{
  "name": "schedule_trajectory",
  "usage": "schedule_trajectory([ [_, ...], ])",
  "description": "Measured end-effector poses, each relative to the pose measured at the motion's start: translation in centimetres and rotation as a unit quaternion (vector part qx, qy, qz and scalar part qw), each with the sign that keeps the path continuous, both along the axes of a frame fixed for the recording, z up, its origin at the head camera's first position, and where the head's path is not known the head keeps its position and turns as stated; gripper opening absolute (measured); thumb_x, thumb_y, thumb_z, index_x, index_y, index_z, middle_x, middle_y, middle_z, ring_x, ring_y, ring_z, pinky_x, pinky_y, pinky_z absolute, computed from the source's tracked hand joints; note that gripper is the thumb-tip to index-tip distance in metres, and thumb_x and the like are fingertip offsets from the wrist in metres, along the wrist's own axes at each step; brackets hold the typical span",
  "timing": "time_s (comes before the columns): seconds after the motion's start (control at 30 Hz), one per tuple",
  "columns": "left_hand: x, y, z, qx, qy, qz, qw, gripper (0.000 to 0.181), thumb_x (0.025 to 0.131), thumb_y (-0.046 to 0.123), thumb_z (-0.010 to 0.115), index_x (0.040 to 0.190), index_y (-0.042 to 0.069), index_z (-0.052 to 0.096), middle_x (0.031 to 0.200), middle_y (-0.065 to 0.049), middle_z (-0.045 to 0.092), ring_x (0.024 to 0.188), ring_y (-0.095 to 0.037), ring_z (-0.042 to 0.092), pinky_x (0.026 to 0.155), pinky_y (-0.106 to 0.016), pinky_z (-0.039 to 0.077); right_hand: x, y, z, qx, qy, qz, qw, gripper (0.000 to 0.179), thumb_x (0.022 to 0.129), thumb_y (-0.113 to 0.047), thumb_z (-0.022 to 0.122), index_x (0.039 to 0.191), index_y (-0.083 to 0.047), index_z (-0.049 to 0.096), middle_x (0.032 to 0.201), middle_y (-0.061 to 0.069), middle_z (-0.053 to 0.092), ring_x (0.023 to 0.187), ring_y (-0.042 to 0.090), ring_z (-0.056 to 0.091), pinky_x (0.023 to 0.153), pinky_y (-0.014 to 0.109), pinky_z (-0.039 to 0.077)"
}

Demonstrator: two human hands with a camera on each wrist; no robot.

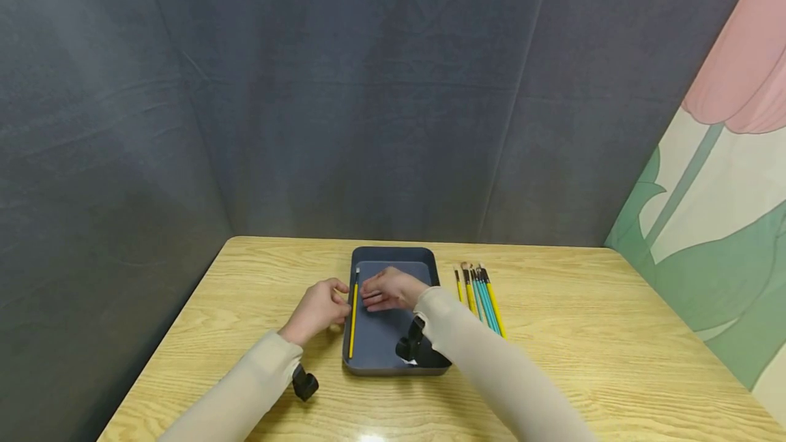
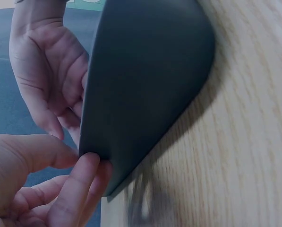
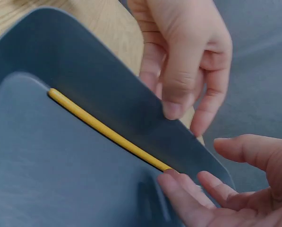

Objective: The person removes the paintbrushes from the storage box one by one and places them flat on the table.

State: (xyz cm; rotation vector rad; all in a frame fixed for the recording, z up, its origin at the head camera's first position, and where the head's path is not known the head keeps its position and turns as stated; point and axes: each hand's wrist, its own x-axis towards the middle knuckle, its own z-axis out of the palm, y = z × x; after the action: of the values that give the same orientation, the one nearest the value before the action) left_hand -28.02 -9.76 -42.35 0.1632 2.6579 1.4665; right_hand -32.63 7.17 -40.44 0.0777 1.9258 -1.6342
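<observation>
A shallow dark grey tray [image 1: 393, 365] lies on the table. Along its left inner wall rests one paintbrush [image 1: 353, 319] with a yellow handle, bristle end away from me. My left hand [image 1: 319, 309] pinches the tray's left rim, thumb over the inner side and fingers against the outer wall [image 2: 145, 71]. Inside the tray is my right hand [image 1: 389, 290], its fingers loosely extended. In the right wrist view the fingertips [image 3: 171, 187] of the right hand are right at the yellow handle [image 3: 107, 130], whose farther part they hide.
To the right of the tray lies a row of several paintbrushes [image 1: 482, 292] with yellow and turquoise handles, partly covered by my right sleeve [image 1: 485, 360]. A small white patch [image 1: 408, 361] shows in the tray's near end. A dark cloth [image 1: 368, 121] hangs behind the wooden table [image 1: 614, 333].
</observation>
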Motion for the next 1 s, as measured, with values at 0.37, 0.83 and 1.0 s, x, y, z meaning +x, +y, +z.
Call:
schedule_trajectory([
  [0.37,-0.1,-0.1,0.0,0.000,-0.003,-0.001,1.0000,0.035,0.077,-0.003,0.065,0.111,-0.004,0.061,0.078,-0.008,0.065,0.062,-0.015,0.065,0.059,-0.029,0.058,0.3,-0.7,-0.8,-0.001,-0.008,0.000,1.0000,0.027,0.094,-0.002,0.053,0.116,0.014,0.059,0.118,0.027,0.062,0.103,0.034,0.065,0.095,0.046,0.054],
  [0.83,-0.1,-0.1,-0.3,0.005,-0.014,-0.002,0.9999,0.034,0.079,-0.003,0.065,0.112,-0.004,0.060,0.080,-0.010,0.066,0.065,-0.016,0.065,0.061,-0.030,0.059,0.2,-1.2,-1.1,-0.017,-0.018,-0.001,0.9997,0.024,0.095,-0.001,0.051,0.112,0.014,0.059,0.112,0.027,0.065,0.088,0.026,0.067,0.093,0.046,0.055],
  [1.0,-0.2,-0.1,-0.2,0.004,-0.015,-0.002,0.9999,0.035,0.078,-0.003,0.065,0.112,-0.004,0.060,0.081,-0.010,0.066,0.065,-0.016,0.065,0.061,-0.030,0.059,0.2,-1.3,-1.1,-0.019,-0.019,-0.013,0.9995,0.024,0.095,0.000,0.050,0.113,0.015,0.059,0.107,0.027,0.066,0.084,0.025,0.068,0.093,0.046,0.055],
])
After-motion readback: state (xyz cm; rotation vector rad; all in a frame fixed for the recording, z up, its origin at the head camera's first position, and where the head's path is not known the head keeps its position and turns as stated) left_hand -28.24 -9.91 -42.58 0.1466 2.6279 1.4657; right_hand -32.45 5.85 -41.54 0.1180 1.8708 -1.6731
